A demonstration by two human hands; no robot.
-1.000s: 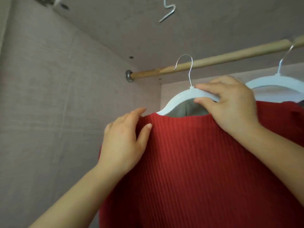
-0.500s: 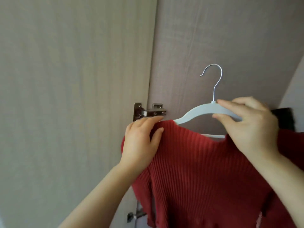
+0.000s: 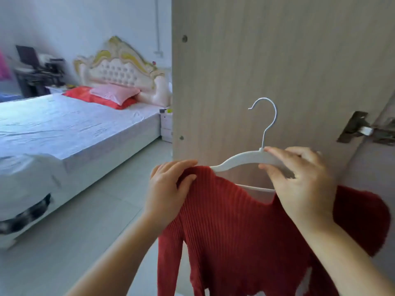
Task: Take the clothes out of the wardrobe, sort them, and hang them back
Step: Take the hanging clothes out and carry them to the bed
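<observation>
Both hands' fingers (image 3: 181, 164) curl: left hand (image 3: 165, 193) grips the red sweater (image 3: 235, 231), right hand (image 3: 303, 184) pinches the white hanger (image 3: 241, 158).

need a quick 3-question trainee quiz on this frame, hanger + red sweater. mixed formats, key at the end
1. True or false: the white hanger hangs by its hook from a rail.
2. What does the left hand grip? A) the shoulder of the red sweater B) the hanger's hook C) nothing
3. Fill in: the ___ hand pinches the hanger beside the base of its hook.

Key: 1 false, the hook is free in the air in front of the wardrobe door. 2 A. 3 right, the right hand.
</observation>
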